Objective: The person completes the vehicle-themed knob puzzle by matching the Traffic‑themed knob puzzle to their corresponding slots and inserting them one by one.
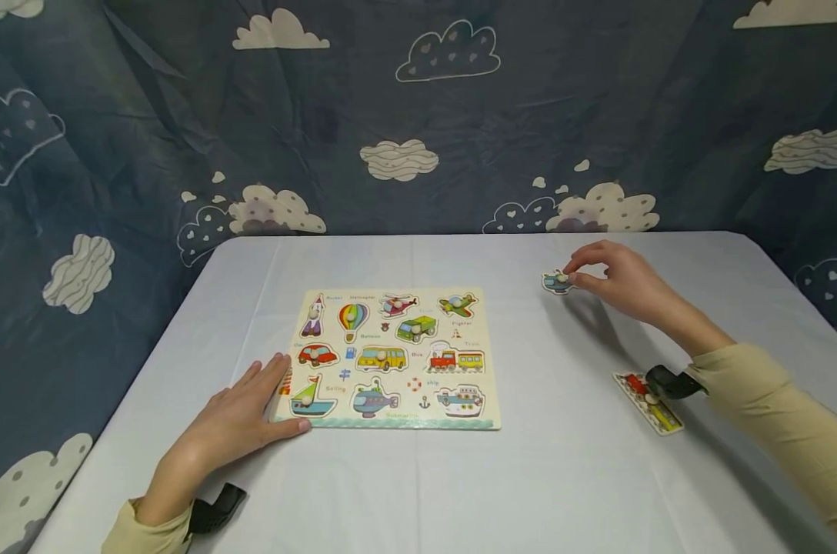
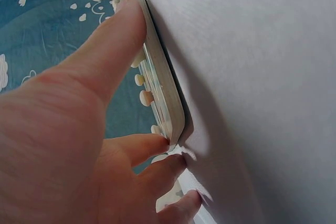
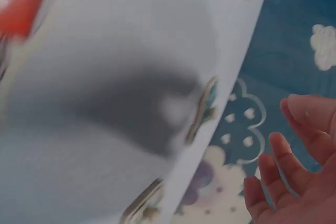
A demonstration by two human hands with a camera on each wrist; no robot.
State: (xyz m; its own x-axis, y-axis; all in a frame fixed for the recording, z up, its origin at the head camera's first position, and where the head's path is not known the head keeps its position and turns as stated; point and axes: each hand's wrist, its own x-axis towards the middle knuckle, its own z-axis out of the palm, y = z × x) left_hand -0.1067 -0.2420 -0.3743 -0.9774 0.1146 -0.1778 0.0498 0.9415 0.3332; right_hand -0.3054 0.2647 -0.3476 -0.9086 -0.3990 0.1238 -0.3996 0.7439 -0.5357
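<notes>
A wooden knob puzzle board point(image 1: 418, 419) with printed vehicles lies on the table. My left hand point(image 1: 241, 412) rests against its near left corner. In the left wrist view the thumb point(image 2: 118, 38) lies along the board's edge point(image 2: 163, 82), the other fingers around the corner. My right hand point(image 1: 619, 281) hangs over the far right, its fingers beside a small blue-bottomed puzzle piece point(image 1: 555, 282). In the right wrist view this hand point(image 3: 299, 166) holds nothing, and the piece point(image 3: 202, 111) lies apart from its fingertips.
A red and yellow train piece point(image 1: 657, 412) lies under the right wrist. Another piece point(image 3: 144, 203) shows in the right wrist view; the hand hides it in the head view. White cloth covers the table point(image 1: 529, 492), with a dark cloud-print curtain point(image 1: 418, 115) behind.
</notes>
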